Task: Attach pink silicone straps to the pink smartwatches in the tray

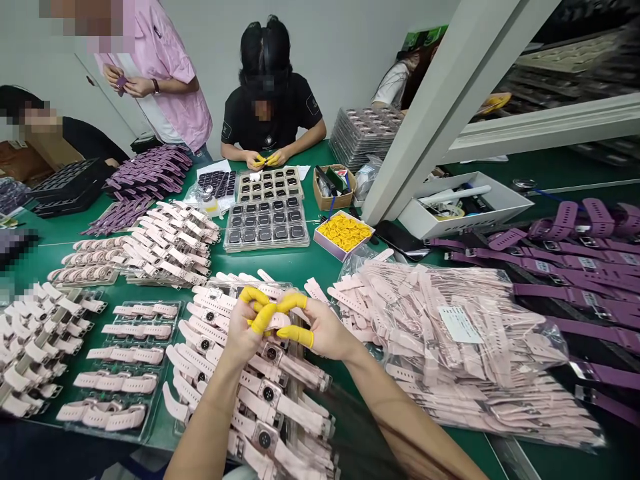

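My left hand [245, 330] and my right hand [323, 327] meet at the middle of the bench, with yellow finger cots on several fingertips. Both are closed on a pale pink watch strap [280, 321], pinched and curved between them; the fingers cover much of it, and I cannot tell whether a watch body is attached. Just below lie rows of smartwatches [269, 393] with pink straps, many showing their round backs. To the right of my right hand are bagged pink watch straps [420, 307] in a big pile with a white label.
A box of yellow finger cots [345, 232] stands ahead, beside trays of dark watch faces [267, 223]. Pink-strapped watches in a clear tray [120, 363] lie left, purple straps [575, 287] right. A slanted white post [415, 113] rises at right. Co-workers are across the bench.
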`<state>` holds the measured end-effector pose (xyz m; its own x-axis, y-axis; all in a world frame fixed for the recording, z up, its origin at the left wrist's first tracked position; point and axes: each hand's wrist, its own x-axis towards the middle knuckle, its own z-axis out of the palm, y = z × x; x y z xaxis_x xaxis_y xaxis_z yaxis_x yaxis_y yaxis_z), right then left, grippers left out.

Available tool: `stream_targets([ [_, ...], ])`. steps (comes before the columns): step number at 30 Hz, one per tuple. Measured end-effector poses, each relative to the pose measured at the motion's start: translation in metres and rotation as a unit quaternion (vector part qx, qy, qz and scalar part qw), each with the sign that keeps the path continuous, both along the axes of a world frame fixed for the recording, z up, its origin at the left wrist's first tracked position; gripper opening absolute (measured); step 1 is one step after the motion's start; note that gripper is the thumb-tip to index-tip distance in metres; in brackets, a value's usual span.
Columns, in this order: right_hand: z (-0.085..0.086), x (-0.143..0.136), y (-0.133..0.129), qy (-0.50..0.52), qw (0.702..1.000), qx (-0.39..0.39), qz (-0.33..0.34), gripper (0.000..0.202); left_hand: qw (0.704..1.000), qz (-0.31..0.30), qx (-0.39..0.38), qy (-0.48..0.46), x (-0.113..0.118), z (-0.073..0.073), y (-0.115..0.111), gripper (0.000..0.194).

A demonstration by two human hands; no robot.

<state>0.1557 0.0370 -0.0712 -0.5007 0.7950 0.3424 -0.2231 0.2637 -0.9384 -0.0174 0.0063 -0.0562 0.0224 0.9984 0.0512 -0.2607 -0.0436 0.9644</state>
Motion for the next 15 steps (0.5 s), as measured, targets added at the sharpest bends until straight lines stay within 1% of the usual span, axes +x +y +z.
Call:
stream_targets([
  [2, 0.001, 0.001, 0.001, -0.027, 0.999, 0.028, -0.005, 0.036, 0.999, 0.006, 0.001, 0.046, -0.002, 0.001, -0.001, 0.037],
  [4, 0.002, 0.002, 0.002, -0.051, 0.997, 0.064, -0.012, 0.032, 0.996, 0.002, -0.001, 0.087, -0.005, 0.006, -0.001, 0.038],
  [7, 0.004, 0.003, 0.002, -0.055, 0.993, 0.103, -0.033, 0.025, 0.991, -0.058, -0.013, 0.118, -0.012, 0.021, -0.002, 0.038],
  [9, 0.005, 0.005, 0.003, -0.058, 0.989, 0.125, -0.048, 0.021, 0.983, -0.094, -0.011, 0.157, -0.016, 0.031, -0.002, 0.033],
  [11, 0.005, 0.006, 0.003, -0.077, 0.985, 0.148, -0.052, 0.020, 0.970, -0.095, -0.002, 0.225, -0.018, 0.040, -0.002, 0.029],
  [13, 0.005, 0.007, 0.003, -0.085, 0.984, 0.150, -0.048, 0.021, 0.960, -0.079, 0.002, 0.269, -0.019, 0.045, -0.001, 0.032],
  [15, 0.004, 0.007, 0.002, -0.066, 0.990, 0.119, -0.043, 0.023, 0.968, -0.084, -0.007, 0.238, -0.019, 0.049, -0.001, 0.035],
])
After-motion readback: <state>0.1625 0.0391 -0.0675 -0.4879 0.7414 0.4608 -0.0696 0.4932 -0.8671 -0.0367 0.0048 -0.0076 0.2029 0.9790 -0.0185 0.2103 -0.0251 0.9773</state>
